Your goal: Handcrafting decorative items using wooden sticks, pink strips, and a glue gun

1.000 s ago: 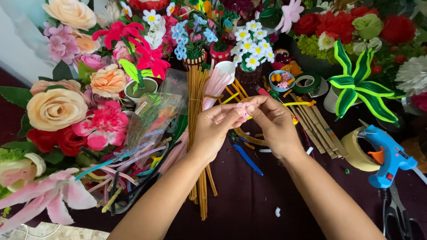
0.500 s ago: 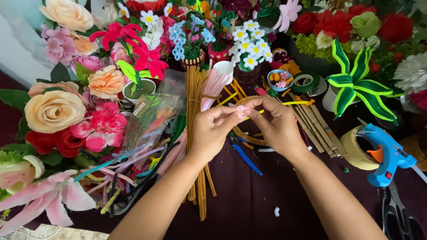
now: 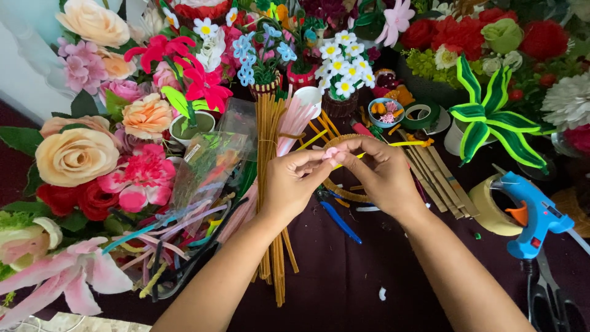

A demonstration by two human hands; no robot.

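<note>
Both hands (image 3: 335, 169) pinch a small pink piece (image 3: 332, 152) (over brown stems (image 3: 270, 184)).

One view only: your head camera looks steeply down and forward over the table (image 3: 344, 289), close above your left hand (image 3: 295, 184) and right hand (image 3: 381, 175), forearms entering from the bottom edge, flowers filling the far side.

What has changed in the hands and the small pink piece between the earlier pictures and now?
Very little. The left hand and right hand have stayed together above the dark table, fingertips pinching the same small pink piece; only the fingers shifted slightly around it. Nothing was picked up or let go. The blue glue gun, the brown stick bundle and the flowers did not move.
</note>
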